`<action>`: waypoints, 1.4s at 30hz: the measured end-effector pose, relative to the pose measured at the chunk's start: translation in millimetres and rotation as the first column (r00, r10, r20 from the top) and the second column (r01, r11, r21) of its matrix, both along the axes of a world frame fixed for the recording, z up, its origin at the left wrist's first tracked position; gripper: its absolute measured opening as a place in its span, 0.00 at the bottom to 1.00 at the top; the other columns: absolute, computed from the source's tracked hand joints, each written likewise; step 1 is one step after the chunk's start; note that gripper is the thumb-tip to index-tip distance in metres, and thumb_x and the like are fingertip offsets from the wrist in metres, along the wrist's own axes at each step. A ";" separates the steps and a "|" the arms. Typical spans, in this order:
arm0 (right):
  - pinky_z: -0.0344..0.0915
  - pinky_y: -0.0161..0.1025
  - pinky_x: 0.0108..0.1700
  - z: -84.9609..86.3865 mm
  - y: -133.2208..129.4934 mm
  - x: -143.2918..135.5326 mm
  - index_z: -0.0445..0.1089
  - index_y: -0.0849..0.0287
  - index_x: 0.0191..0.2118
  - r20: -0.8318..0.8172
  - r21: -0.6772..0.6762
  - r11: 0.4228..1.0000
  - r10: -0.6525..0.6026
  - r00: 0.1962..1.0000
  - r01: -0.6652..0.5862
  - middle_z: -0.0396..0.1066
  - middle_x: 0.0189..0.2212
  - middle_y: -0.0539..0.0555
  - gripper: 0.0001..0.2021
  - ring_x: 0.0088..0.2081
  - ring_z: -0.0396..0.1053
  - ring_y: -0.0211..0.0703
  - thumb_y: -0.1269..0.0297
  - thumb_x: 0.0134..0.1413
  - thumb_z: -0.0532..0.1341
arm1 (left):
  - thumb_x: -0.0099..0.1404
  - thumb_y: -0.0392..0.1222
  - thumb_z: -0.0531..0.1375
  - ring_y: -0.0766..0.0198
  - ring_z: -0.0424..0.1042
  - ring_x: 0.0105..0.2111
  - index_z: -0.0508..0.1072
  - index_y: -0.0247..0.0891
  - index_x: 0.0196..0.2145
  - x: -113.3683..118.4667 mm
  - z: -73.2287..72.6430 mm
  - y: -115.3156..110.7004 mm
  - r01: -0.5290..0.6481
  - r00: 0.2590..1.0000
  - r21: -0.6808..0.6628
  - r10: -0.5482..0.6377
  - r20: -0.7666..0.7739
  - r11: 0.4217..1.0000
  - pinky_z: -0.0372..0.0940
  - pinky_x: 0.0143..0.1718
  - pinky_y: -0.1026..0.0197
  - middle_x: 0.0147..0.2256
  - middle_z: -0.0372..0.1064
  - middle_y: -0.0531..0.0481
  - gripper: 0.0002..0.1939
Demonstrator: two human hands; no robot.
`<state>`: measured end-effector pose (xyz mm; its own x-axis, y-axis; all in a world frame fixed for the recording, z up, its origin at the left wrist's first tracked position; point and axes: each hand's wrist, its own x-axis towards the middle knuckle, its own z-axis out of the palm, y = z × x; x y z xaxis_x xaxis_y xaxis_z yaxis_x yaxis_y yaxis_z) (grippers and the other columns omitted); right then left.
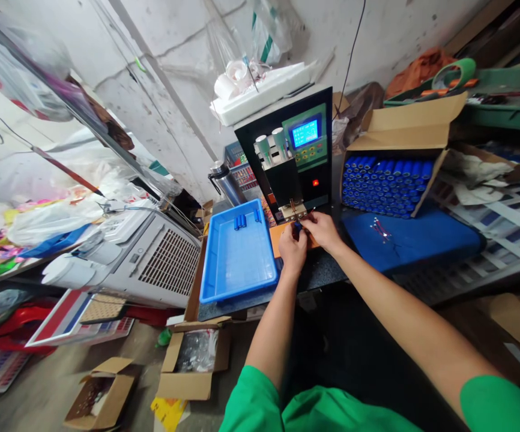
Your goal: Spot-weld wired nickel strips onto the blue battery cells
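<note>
A black machine [320, 191] with a lit blue display stands on the dark table. Below its metal head, my left hand [292, 247] is closed around a blue cylinder [296, 227], mostly hidden by the fingers. Right beside it, my right hand [322, 231] pinches at the machine's front; what lies between its fingertips is too small to tell. An orange board [279, 233] lies under the hands. To the left sits a blue tray [246, 264] with several blue cylinders [240, 222] near its far end.
An open cardboard box [399, 137] full of blue cylinders stands right of the machine, behind a blue surface [440, 240] with small red and white wires [380, 230]. A metal flask [229, 185] is behind the tray. Cardboard boxes [185, 384] stand on the floor at left.
</note>
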<state>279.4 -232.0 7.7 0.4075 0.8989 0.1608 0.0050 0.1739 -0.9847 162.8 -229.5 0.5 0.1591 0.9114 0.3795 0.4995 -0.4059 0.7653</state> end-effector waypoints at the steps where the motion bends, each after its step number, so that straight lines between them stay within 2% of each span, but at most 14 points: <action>1: 0.64 0.38 0.32 0.5 -0.2 -0.1 0.73 0.60 0.29 -0.001 -0.003 1.000 0.002 1.000 -0.002 0.76 0.28 0.56 0.15 0.30 0.71 0.45 0.51 0.45 0.64 | 0.66 0.41 0.59 0.62 0.73 0.35 0.73 0.40 0.45 0.1 0.5 -0.4 0.000 1.000 -0.002 0.000 0.002 1.000 0.64 0.38 0.62 0.37 0.76 0.48 0.10; 9: 0.66 0.39 0.35 3.7 -7.2 5.2 0.72 0.60 0.30 0.004 0.005 0.998 0.057 0.998 -0.057 0.74 0.28 0.55 0.17 0.32 0.70 0.45 0.48 0.46 0.64 | 0.67 0.42 0.59 0.62 0.73 0.35 0.73 0.40 0.44 1.2 -0.3 -0.5 -0.005 1.000 -0.001 0.005 0.005 1.000 0.65 0.38 0.61 0.37 0.75 0.47 0.10; 14: 0.60 0.37 0.31 2.8 -21.7 15.2 0.69 0.59 0.25 0.139 0.008 0.998 0.058 0.989 -0.059 0.70 0.23 0.52 0.18 0.29 0.65 0.42 0.47 0.47 0.64 | 0.66 0.42 0.59 0.62 0.74 0.36 0.73 0.40 0.45 1.5 -0.5 -0.4 0.002 1.000 0.001 -0.002 0.015 1.000 0.66 0.40 0.61 0.37 0.76 0.47 0.10; 17: 0.57 0.37 0.29 -0.2 -23.8 17.9 0.67 0.58 0.22 0.164 -0.023 0.995 0.095 0.982 -0.093 0.66 0.19 0.51 0.19 0.25 0.62 0.40 0.47 0.45 0.65 | 0.66 0.42 0.59 0.63 0.73 0.35 0.73 0.40 0.44 0.8 -1.3 0.3 0.005 1.000 -0.002 -0.005 0.021 1.000 0.65 0.39 0.62 0.37 0.76 0.48 0.10; 23: 0.53 0.36 0.26 -1.6 -19.6 18.7 0.66 0.58 0.20 0.137 -0.056 0.991 0.125 0.983 -0.118 0.63 0.15 0.49 0.17 0.21 0.58 0.37 0.49 0.42 0.64 | 0.65 0.41 0.59 0.62 0.74 0.35 0.73 0.39 0.41 -0.7 -1.6 1.9 0.039 0.998 -0.016 -0.038 0.057 0.999 0.66 0.40 0.61 0.37 0.76 0.47 0.08; 28: 0.47 0.34 0.22 -0.4 -16.6 21.0 0.62 0.57 0.18 0.005 -0.082 0.987 0.138 0.990 -0.137 0.58 0.13 0.46 0.17 0.17 0.52 0.34 0.50 0.41 0.63 | 0.64 0.38 0.59 0.62 0.75 0.39 0.73 0.37 0.45 -0.8 2.8 0.5 0.067 0.989 -0.051 -0.059 0.135 0.996 0.68 0.44 0.58 0.41 0.76 0.45 0.11; 33: 0.46 0.34 0.21 1.9 -15.3 20.0 0.61 0.57 0.17 -0.041 -0.101 0.988 0.115 0.992 -0.119 0.57 0.12 0.46 0.15 0.17 0.51 0.33 0.52 0.39 0.63 | 0.66 0.37 0.56 0.61 0.74 0.46 0.70 0.36 0.47 -6.5 2.8 -4.7 0.029 0.973 0.009 -0.031 0.229 1.000 0.68 0.49 0.58 0.45 0.74 0.42 0.13; 36: 0.46 0.34 0.20 2.3 -14.5 18.8 0.60 0.56 0.16 -0.041 -0.102 0.991 0.088 0.995 -0.092 0.58 0.13 0.47 0.16 0.17 0.52 0.33 0.52 0.39 0.62 | 0.66 0.39 0.57 0.60 0.73 0.45 0.71 0.36 0.44 -11.3 -2.4 -15.9 0.006 0.985 0.083 -0.020 0.173 0.996 0.68 0.49 0.56 0.43 0.73 0.42 0.09; 39: 0.47 0.34 0.20 1.7 -14.3 18.7 0.60 0.56 0.16 -0.035 -0.095 0.993 0.070 0.997 -0.073 0.58 0.13 0.48 0.17 0.17 0.52 0.33 0.51 0.40 0.62 | 0.65 0.42 0.60 0.59 0.72 0.44 0.72 0.38 0.36 -11.8 -9.4 -30.9 0.018 0.999 0.190 -0.024 0.032 0.982 0.66 0.49 0.55 0.39 0.72 0.44 0.06; 42: 0.48 0.34 0.19 0.9 -13.9 18.7 0.60 0.56 0.16 -0.057 -0.089 0.994 0.064 0.996 -0.069 0.57 0.12 0.47 0.18 0.17 0.51 0.33 0.50 0.40 0.63 | 0.62 0.45 0.64 0.57 0.71 0.43 0.73 0.38 0.33 -7.0 -14.9 -42.3 0.052 0.993 0.237 -0.025 -0.114 0.970 0.64 0.50 0.53 0.37 0.72 0.45 0.07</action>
<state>298.1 -245.9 8.7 0.3521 0.9342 0.0572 -0.0571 0.0824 -0.9950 155.8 -271.8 -14.3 0.2451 0.7888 0.5637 0.5554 -0.5908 0.5852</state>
